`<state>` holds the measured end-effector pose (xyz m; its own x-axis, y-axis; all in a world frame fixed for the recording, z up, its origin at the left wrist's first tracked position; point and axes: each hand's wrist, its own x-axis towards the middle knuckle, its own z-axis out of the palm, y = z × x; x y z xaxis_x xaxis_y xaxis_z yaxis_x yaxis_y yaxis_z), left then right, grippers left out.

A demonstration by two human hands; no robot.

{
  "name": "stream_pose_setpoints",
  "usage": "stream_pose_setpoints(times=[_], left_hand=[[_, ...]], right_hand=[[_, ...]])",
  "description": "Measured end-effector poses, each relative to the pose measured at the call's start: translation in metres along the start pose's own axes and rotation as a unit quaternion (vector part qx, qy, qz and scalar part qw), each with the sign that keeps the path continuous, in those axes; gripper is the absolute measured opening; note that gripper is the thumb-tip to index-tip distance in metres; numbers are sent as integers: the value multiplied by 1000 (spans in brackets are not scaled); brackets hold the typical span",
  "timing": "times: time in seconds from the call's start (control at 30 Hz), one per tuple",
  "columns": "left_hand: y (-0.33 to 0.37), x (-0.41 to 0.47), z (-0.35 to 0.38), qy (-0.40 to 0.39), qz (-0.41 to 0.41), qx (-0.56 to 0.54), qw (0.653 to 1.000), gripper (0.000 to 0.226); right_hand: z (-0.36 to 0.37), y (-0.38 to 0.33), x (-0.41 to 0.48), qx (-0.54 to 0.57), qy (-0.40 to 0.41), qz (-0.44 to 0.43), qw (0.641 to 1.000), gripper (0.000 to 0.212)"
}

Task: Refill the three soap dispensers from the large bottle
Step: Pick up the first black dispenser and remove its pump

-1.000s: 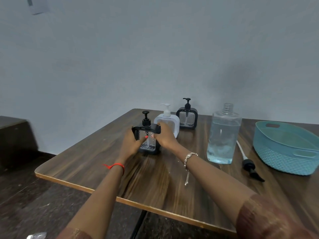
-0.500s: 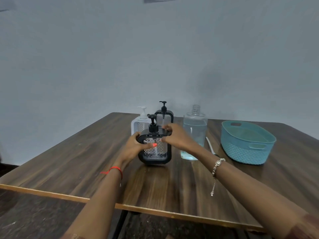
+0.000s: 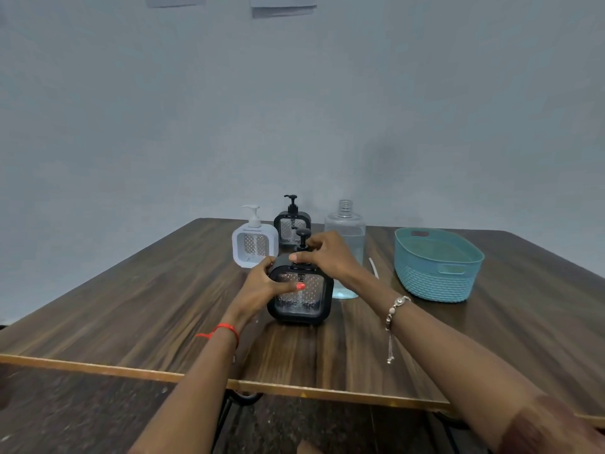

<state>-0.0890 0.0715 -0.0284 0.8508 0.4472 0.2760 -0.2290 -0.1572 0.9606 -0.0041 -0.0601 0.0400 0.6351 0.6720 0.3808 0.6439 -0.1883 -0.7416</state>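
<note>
Left hand: your left hand [image 3: 262, 285] is closed around the left side of the near black dispenser [image 3: 299, 298]; the thumb with the red nail lies across its clear front; a red thread [image 3: 224, 329] is tied on this wrist.
Right hand: your right hand [image 3: 327, 257] is curled over the top of the same dispenser; its fingers pinch the collar at the base of the black pump [image 3: 302, 239]; a beaded bracelet [image 3: 394, 311] hangs from this wrist.
Near black dispenser: it stands upright on the wooden table [image 3: 131, 309], not far from the front edge; the pump is on it; the clear window shows a dotted pattern; how much liquid is inside, I cannot tell.
White dispenser [image 3: 254, 242]: behind the near black dispenser and to its left; upright, pump on.
Second black dispenser [image 3: 291, 224]: straight behind the near black dispenser, further than the white one; upright, pump on.
Large bottle [image 3: 345, 231]: behind and to the right of the near black dispenser, partly hidden by your right hand; clear, neck open without cap; liquid is inside.
White tube [image 3: 373, 267]: right of the near black dispenser, just beside the large bottle, lying on the table.
Teal basket [image 3: 437, 270]: well to the right of the near black dispenser, past the large bottle.
</note>
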Motion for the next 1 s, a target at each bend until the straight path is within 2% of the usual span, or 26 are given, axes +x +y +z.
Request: stream_pose_setpoints(times=[0.1, 0.17, 0.27, 0.33, 0.4, 0.43, 0.5, 0.53, 0.6, 0.67, 0.8, 1.0], left_hand=[[3, -4, 0, -20, -2, -16, 1000, 63], [5, -6, 0, -35, -4, -30, 999, 67], [8, -7, 1, -47, -1, -27, 999, 69], [9, -7, 4, -43, -1, -24, 999, 70], [10, -7, 7, -25, 3, -23, 999, 62], [11, -6, 9, -12, 7, -25, 1000, 56], [12, -5, 12, 8, 13, -21, 1000, 50], [13, -5, 13, 13, 14, -17, 1000, 50], [13, -5, 14, 21, 15, -10, 1000, 50], [11, -5, 14, 30, 13, -14, 999, 51], [12, -7, 15, 33, 7, -8, 999, 53], [14, -7, 20, 29, 12, 8, 999, 52]], right_hand=[[-10, 2, -1, 50, -44, -25, 997, 32], [-18, 4, 0, 91, -103, -21, 990, 26], [-29, 8, 3, 201, -216, 6, 955, 39], [-34, 13, 7, 254, -241, 19, 937, 46], [-35, 13, 5, 274, -229, 29, 934, 41], [-32, 11, 3, 246, -204, 24, 947, 33], [-25, 6, -2, 117, -123, -2, 985, 24], [-20, 5, -3, 65, -78, -18, 995, 29], [-14, 7, -1, 40, -22, -28, 999, 39], [-16, 7, 1, 81, -14, 4, 997, 40], [-22, 10, 1, 214, -57, 56, 974, 37], [-13, 13, -2, 42, 3, 20, 999, 53]])
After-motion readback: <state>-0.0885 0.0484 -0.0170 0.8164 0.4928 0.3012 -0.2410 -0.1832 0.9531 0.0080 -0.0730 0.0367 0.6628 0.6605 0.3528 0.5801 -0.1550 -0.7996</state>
